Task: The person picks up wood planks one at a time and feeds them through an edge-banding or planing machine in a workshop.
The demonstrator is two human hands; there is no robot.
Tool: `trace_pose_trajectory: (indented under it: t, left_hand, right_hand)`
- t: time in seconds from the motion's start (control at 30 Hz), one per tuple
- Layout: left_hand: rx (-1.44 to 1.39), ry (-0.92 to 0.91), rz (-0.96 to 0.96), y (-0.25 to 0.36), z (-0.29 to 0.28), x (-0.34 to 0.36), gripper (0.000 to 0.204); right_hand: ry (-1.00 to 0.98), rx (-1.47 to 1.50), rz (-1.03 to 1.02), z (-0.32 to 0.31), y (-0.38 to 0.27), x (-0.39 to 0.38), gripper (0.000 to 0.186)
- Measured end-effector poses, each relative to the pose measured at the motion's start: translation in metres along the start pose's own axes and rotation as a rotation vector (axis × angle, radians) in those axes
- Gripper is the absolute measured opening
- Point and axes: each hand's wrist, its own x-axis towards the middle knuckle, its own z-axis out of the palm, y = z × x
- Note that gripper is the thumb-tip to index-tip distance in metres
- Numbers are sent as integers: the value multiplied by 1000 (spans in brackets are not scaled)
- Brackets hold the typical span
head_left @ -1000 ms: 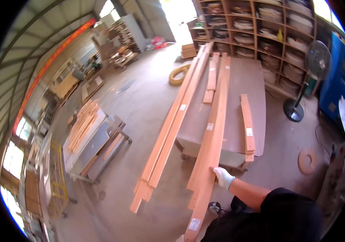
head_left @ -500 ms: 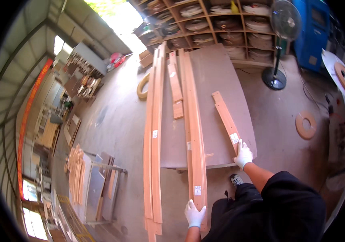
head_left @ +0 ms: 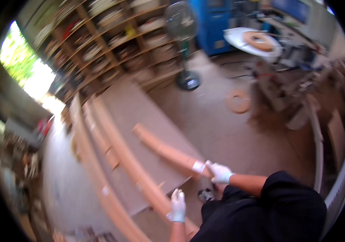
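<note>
My right hand (head_left: 219, 174), white-gloved, is closed on the near end of a short wooden board (head_left: 164, 149) with a white label, lying angled across a grey-brown table top (head_left: 128, 109). My left hand (head_left: 177, 205), also gloved and blurred, is at the near part of a long wooden board (head_left: 132, 165), its fingers extended upward and loosely bent over the board's edge, apparently not gripping. Another long labelled board (head_left: 96, 169) runs along the table's left side, with shorter pieces (head_left: 104, 145) between the long ones. A shoe (head_left: 205, 195) shows below my right hand.
Cubby shelves (head_left: 116, 40) stand behind the table. A standing fan (head_left: 187, 80), blue cabinet (head_left: 212, 28), monitor (head_left: 289, 8) and white round table (head_left: 233, 38) are at the back right. A wooden ring (head_left: 239, 101) lies on the floor; cluttered machinery (head_left: 273, 84) is at right.
The view has swung rightward. My right hand went from the long boards to the short board's end, which has shifted toward me. My left hand has loosened on the long board.
</note>
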Motion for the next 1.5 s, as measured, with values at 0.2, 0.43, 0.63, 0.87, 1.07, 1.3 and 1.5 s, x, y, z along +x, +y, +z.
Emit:
trace_pose_trajectory:
  t: [0.2,0.43,0.63,0.87,1.07,1.3,1.5]
  left_hand:
    - [-320,-405,-521,49,77,51,53]
    - [-487,-577,-699,68,264,93,49]
    - [-370,-845,-505,116,473,60,52]
    - [-184,-1047,-344,194,634,2,38]
    - [-92,-1141,-99,228,752,20,37]
    - [-176,-934,-554,223,891,90,43]
    - [-234,-1026,-702,225,976,96,37]
  right_hand:
    - [72,144,-60,-11,70,-92,74]
    - [339,303,137,-35,171,-210,76]
    - [396,461,476,-83,259,-271,69]
    - [681,434,643,-157,344,-296,56]
    - [747,499,692,-196,453,-271,61]
    - [620,984,668,-271,548,-270,34]
    - [666,658,799,-369,617,-261,17]
